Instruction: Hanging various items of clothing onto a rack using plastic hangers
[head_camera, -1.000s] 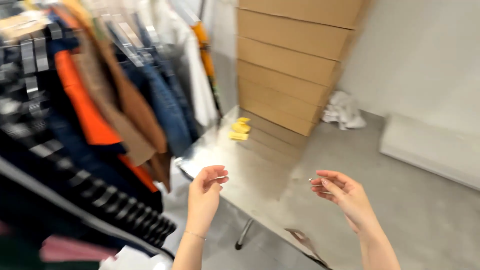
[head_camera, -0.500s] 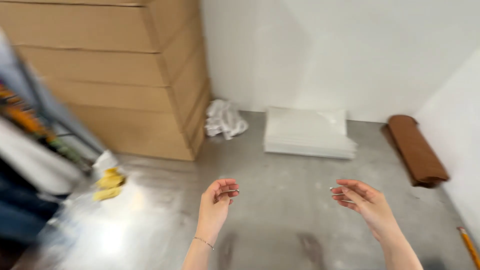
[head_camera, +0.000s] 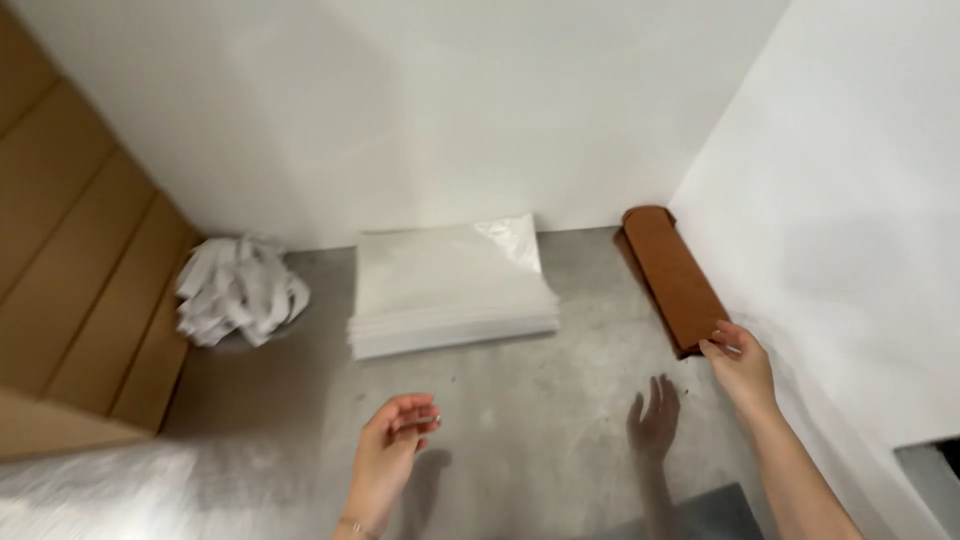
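While our right hand reaches out, its fingertips sit at the near end of the brown roll, touching or just about; we can't tell if there's a real grip yet. Fingers are loosely spread and hold nothing. Our left hand hangs mid-air over the concrete floor, well apart from the roll, fingers half curled with thumb and forefinger close together; looks empty, tho something tiny could be pinched there & we can't tell.

Re the roll: it lies flat on the floor, tucked along the right-hand wall, prob. parked there to keep out of the way. Its long axis runs from the corner of the room toward us, far end against the back wall, near end pointing at our right hand.

Left of the roll, near but not touching, a stack of white sheets lies flat on the floor. Further left of the roll sits a crumpled white bundle, just beside stacked cardboard boxes.
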